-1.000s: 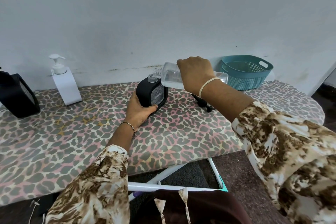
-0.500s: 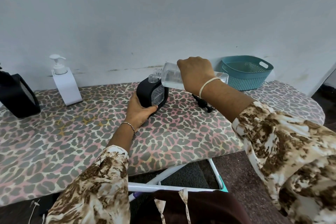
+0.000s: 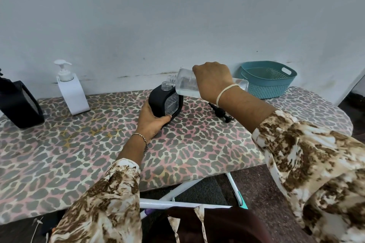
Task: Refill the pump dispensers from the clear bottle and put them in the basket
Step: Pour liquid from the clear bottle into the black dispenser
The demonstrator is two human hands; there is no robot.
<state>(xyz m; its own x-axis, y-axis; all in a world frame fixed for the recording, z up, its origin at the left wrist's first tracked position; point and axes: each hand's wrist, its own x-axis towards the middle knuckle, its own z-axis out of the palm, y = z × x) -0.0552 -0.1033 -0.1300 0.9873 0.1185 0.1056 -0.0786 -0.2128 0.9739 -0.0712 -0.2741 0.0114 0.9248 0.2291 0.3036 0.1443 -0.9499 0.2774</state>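
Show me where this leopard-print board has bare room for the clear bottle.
Widest bare stretch: near half of the leopard-print board, in front of the white pump dispenser, left of the left hand. Smaller patch: between that dispenser and the open black dispenser. Crowded: around the black pump head.

Sleeves in cream-and-brown mottled print: left sleeve (image 3: pixel 102 199) at 7 o'clock, right sleeve (image 3: pixel 308 163) at 4 o'clock. Thin chain bracelet (image 3: pixel 141 137) behind left grip (image 3: pixel 151 124); pale elastic band (image 3: pixel 225 92) behind right grip (image 3: pixel 213 79). Dark maroon garment (image 3: pixel 217 223) at 6 o'clock.
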